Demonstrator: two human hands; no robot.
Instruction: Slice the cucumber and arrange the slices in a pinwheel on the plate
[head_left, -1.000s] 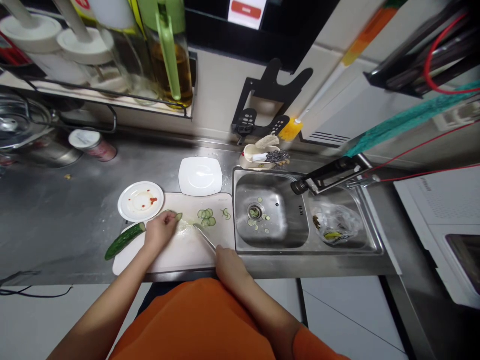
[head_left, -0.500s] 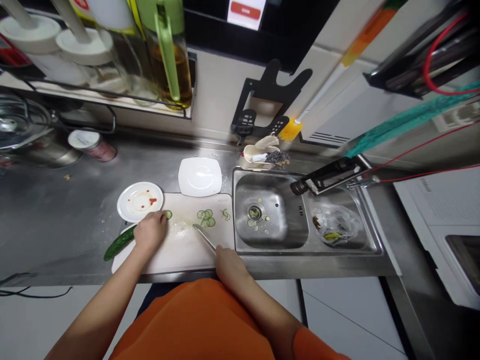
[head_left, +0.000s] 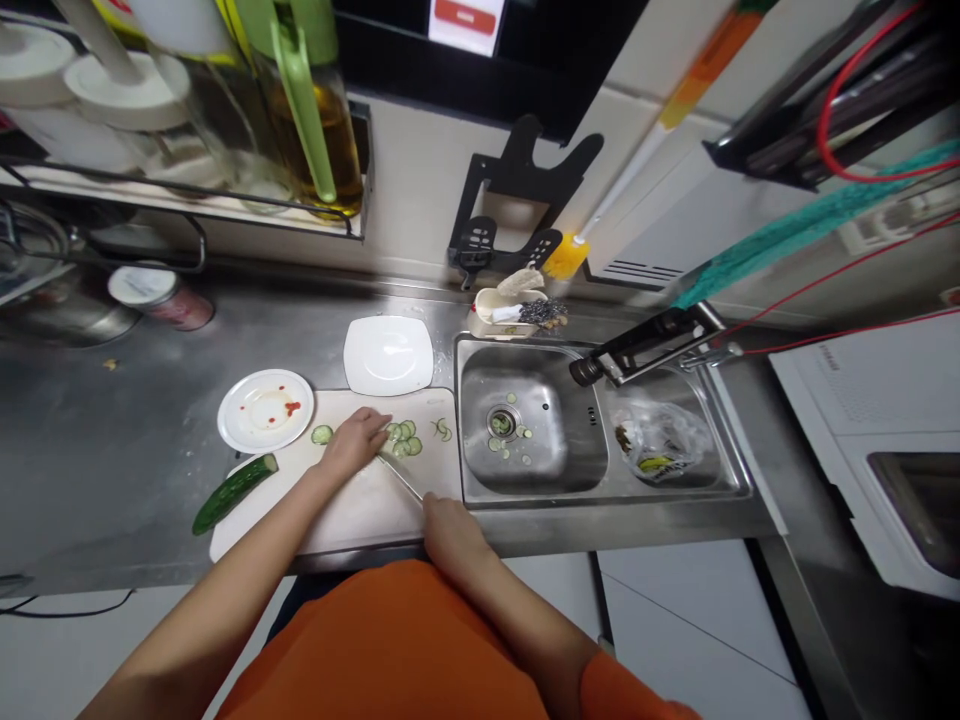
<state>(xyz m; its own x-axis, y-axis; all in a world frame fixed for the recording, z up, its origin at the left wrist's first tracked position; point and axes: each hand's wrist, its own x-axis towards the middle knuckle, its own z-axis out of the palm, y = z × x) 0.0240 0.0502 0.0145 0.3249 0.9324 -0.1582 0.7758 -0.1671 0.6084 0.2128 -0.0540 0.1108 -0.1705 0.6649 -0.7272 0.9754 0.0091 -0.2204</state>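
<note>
The stainless-steel counter (head_left: 97, 440) holds a 2-basin sink (head_left: 559, 430) and a white cutting board (head_left: 360, 522). The left hand (head_left: 356, 442), fingers stretched and slightly parted, meets the edge of the cucumber slices (head_left: 406, 438), contact unclear; the right hand (head_left: 452, 533) grips a knife (head_left: 403, 480). A dark-green cucumber (head_left: 234, 495), pale at its cut end, lies across the board's left edge; 1 lone slice (head_left: 322, 435) sits nearby

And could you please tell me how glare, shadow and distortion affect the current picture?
Head view: bright glare on the square white plate and the sink basin; head view: dark shadow toward the back of the counter; head view: the green-handled bottle looks tilted and stretched, while the cucumber slices are readable.
</note>
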